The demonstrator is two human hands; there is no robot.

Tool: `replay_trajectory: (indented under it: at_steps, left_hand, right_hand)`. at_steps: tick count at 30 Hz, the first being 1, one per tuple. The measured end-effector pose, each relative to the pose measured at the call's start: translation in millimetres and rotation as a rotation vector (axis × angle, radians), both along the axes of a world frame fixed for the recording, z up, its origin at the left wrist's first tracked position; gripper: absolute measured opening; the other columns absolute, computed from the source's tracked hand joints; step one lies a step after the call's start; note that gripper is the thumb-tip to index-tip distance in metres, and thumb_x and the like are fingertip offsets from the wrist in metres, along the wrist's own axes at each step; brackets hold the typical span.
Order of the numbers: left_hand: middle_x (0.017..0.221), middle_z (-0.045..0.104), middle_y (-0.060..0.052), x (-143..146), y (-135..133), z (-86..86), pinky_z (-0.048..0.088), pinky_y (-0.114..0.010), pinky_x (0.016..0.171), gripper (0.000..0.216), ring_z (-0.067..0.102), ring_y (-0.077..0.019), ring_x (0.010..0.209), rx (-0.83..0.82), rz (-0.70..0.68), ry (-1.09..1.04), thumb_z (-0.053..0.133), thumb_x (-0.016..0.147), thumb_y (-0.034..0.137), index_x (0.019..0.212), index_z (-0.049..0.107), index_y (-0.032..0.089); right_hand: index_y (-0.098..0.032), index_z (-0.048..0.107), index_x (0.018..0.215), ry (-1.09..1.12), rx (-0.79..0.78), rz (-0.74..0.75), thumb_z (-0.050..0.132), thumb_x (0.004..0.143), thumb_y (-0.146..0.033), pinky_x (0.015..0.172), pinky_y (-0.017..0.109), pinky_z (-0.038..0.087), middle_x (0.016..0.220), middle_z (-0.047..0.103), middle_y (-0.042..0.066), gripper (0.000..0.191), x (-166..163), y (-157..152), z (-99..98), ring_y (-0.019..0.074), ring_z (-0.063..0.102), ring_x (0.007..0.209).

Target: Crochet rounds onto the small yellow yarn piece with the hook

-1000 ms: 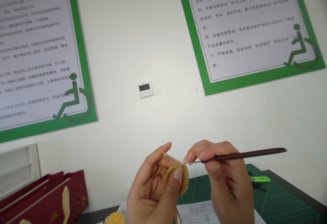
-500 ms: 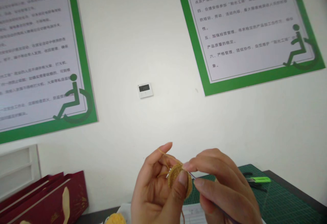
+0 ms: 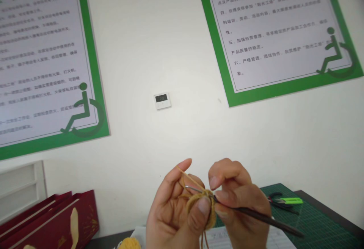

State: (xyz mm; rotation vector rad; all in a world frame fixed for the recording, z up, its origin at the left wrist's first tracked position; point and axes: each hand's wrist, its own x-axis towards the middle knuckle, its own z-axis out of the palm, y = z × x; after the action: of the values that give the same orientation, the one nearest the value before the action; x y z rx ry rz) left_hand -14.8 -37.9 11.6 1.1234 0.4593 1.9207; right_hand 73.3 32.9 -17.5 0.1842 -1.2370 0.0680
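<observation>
My left hand (image 3: 176, 207) pinches a small round piece of mustard-yellow crochet (image 3: 209, 220) between thumb and fingers, with yarn (image 3: 186, 173) running over its raised index finger. In my right hand (image 3: 241, 199) is a crochet hook (image 3: 258, 215) with a dark handle, gripped between thumb and fingers. The hook's metal tip passes through the top edge of the crochet and points left, beside the taut yarn. Strands of yarn hang below the piece. A ball of yellow yarn (image 3: 129, 243) lies at the bottom edge, partly cut off.
A green cutting mat (image 3: 318, 218) covers the table at right, with dark-jawed pliers (image 3: 280, 202) and a bright green-handled tool (image 3: 294, 201) on it. Printed paper (image 3: 216, 239) lies under my hands. Dark red gift bags (image 3: 54, 222) stand at left. Posters and a thermostat (image 3: 162, 100) are on the wall.
My right hand has turned and shifted slightly left, bringing the hook's handle into full view. The hook's metal tip now shows beyond the crochet edge. My left hand stays nearly still.
</observation>
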Motion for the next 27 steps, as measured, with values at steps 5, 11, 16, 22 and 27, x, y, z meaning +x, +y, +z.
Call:
replay_trajectory:
  at_steps: [5,11,16,22,27]
  left_hand:
    - [0.075,0.070,-0.001,1.3,1.2,-1.7,0.055,-0.017,0.062,0.049,0.065,-0.0115,0.066,0.056,0.082,0.027,0.096,0.062,0.017,0.108,0.083,0.027]
    - [0.072,0.070,0.000,2.0,6.3,-5.5,0.052,-0.018,0.058,0.045,0.063,-0.0118,0.063,0.116,0.241,0.124,0.088,0.073,0.014,0.114,0.078,0.029]
    - [0.073,0.069,-0.001,-6.3,8.6,-5.7,0.048,-0.016,0.056,0.044,0.059,-0.0098,0.063,0.081,0.124,0.110,0.090,0.072,0.016,0.112,0.080,0.027]
    - [0.074,0.070,-0.002,-8.1,8.6,-6.2,0.052,-0.020,0.062,0.038,0.065,-0.0131,0.068,0.085,0.077,0.119,0.090,0.073,0.018,0.108,0.081,0.029]
    - [0.076,0.070,-0.001,-2.5,9.8,-7.2,0.054,-0.020,0.063,0.042,0.066,-0.0129,0.068,0.089,0.172,0.097,0.092,0.070,0.020,0.109,0.081,0.030]
  right_hand:
    - [-0.024,0.070,0.108,0.022,0.085,-0.395,0.064,0.089,-0.004,0.056,0.031,0.049,0.078,0.067,0.002,0.028,3.0,-3.7,-6.3,0.0151,0.059,0.066]
    - [-0.019,0.066,0.102,0.047,-0.036,-0.260,0.057,0.098,-0.016,0.054,0.029,0.047,0.072,0.062,0.002,0.011,1.1,-16.0,-2.5,0.0152,0.057,0.063]
    - [-0.023,0.064,0.088,0.108,-0.545,0.349,0.053,0.103,-0.034,0.056,0.024,0.039,0.068,0.054,-0.003,0.022,3.1,-16.4,-0.3,0.0104,0.049,0.060]
    - [-0.020,0.051,0.070,-0.129,-0.797,0.990,0.068,0.093,-0.045,0.059,0.023,0.040,0.064,0.051,-0.004,0.039,-1.3,-12.7,9.0,0.0092,0.044,0.059]
    - [-0.024,0.056,0.083,-0.047,-0.563,0.701,0.065,0.097,-0.031,0.063,0.024,0.047,0.073,0.059,-0.004,0.018,-6.5,-12.9,1.1,0.0112,0.055,0.066]
